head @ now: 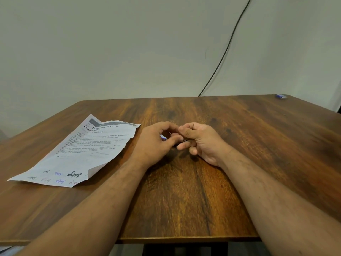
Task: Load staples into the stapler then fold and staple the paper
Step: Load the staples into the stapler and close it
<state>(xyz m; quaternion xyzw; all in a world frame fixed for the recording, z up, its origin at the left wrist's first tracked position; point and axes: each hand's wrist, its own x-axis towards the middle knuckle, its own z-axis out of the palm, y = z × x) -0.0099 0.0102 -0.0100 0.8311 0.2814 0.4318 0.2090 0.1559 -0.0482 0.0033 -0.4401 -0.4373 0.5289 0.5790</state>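
The small stapler (164, 138), of which only a blue-and-white sliver and a thin dark metal edge show, sits between my two hands above the middle of the brown wood-grain table (239, 137). My left hand (156, 143) curls over it from the left, thumb and fingers closed round its body, presumably to steady it. My right hand (198, 140) meets it from the right, fingers bent and pinching at the metal end; whether it holds staples I cannot tell. I judge this to be the loading step. The creased white printed paper (81, 154) lies flat left of the stapler, unfolded, near my left hand but apart from it. A small blue object (281, 96) rests at the far right corner, well apart from the stapler.
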